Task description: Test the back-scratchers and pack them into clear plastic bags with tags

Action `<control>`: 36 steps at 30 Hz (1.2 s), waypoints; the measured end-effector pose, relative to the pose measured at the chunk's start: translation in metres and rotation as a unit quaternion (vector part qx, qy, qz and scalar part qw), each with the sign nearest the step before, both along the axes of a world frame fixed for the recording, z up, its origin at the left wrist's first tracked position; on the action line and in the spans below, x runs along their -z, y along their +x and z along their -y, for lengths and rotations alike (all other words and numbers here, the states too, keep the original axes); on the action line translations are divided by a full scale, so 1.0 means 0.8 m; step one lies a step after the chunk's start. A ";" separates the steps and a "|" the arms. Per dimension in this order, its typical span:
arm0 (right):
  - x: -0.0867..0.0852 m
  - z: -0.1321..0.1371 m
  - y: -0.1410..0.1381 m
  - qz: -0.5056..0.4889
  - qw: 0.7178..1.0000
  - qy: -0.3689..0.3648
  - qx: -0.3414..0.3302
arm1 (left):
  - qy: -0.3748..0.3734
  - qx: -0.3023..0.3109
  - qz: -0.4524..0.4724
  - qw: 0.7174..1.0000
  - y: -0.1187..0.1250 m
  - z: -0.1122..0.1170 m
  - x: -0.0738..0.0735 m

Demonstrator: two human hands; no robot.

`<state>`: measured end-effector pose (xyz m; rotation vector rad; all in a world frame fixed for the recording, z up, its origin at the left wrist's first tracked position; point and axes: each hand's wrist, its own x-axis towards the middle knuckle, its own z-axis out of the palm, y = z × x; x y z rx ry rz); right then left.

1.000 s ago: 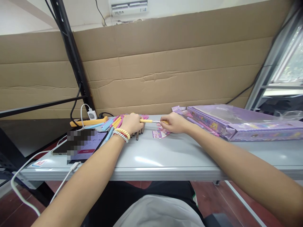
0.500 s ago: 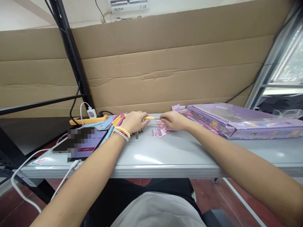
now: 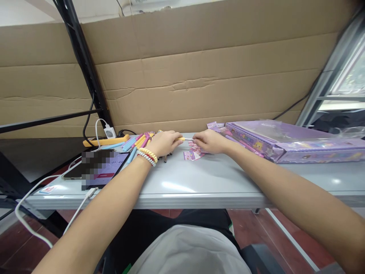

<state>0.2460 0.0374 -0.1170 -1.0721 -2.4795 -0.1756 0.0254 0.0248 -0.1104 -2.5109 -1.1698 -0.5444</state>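
My left hand (image 3: pixel 164 144), with beaded bracelets (image 3: pixel 148 155) at the wrist, pinches a slim pen (image 3: pixel 180 139) by its yellow barrel. The silver end of that pen runs across to my right hand (image 3: pixel 210 140), whose thumb and fingers are closed on it. Pink and purple printed cards (image 3: pixel 191 155) lie beneath and beside the right hand. Left of my left hand is a heap of blue, yellow and pink pens (image 3: pixel 138 142). Several short metal pieces (image 3: pixel 165 159) stick out below the left palm, partly hidden by it.
A flat purple box (image 3: pixel 322 155) with clear plastic on it takes up the right of the table (image 3: pixel 182 182). A tablet (image 3: pixel 115 167) and a phone lie at the left, near a white charger (image 3: pixel 110 132) and cables. Cardboard (image 3: pixel 205 68) stands behind.
The view has tipped slightly downward. Less of the yellow barrel shows between my hands, and the left fingers now reach nearer the silver part. Both hands keep their hold.
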 end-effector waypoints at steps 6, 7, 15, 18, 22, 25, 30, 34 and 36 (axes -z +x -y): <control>-0.001 0.002 -0.002 0.011 1.000 -0.011 -0.010 | 0.003 0.017 0.013 1.000 0.001 -0.003 0.003; -0.001 0.003 -0.003 0.012 1.000 -0.014 -0.011 | 0.004 0.018 0.013 1.000 0.001 -0.003 0.004; -0.001 0.002 -0.001 0.004 0.999 -0.029 -0.018 | 0.002 0.026 0.000 1.000 0.001 0.000 0.001; 0.004 -0.004 0.001 -0.014 0.999 -0.022 -0.029 | 0.005 0.032 -0.010 0.999 0.000 0.001 0.000; 0.007 -0.008 0.002 -0.039 0.998 -0.012 -0.041 | -0.007 0.029 -0.009 1.000 0.001 0.002 -0.001; 0.006 -0.007 0.002 -0.046 0.998 -0.013 -0.045 | -0.020 0.012 -0.007 1.000 0.003 0.004 -0.002; 0.003 -0.001 0.001 -0.050 0.998 -0.024 -0.034 | -0.035 -0.023 -0.007 0.999 0.004 0.008 -0.003; 0.002 -0.001 0.000 -0.050 0.998 -0.022 -0.024 | -0.041 -0.046 -0.004 0.998 0.005 0.007 -0.003; 0.002 -0.001 0.000 -0.050 0.998 -0.020 -0.022 | -0.040 -0.059 -0.003 0.997 0.005 0.008 -0.003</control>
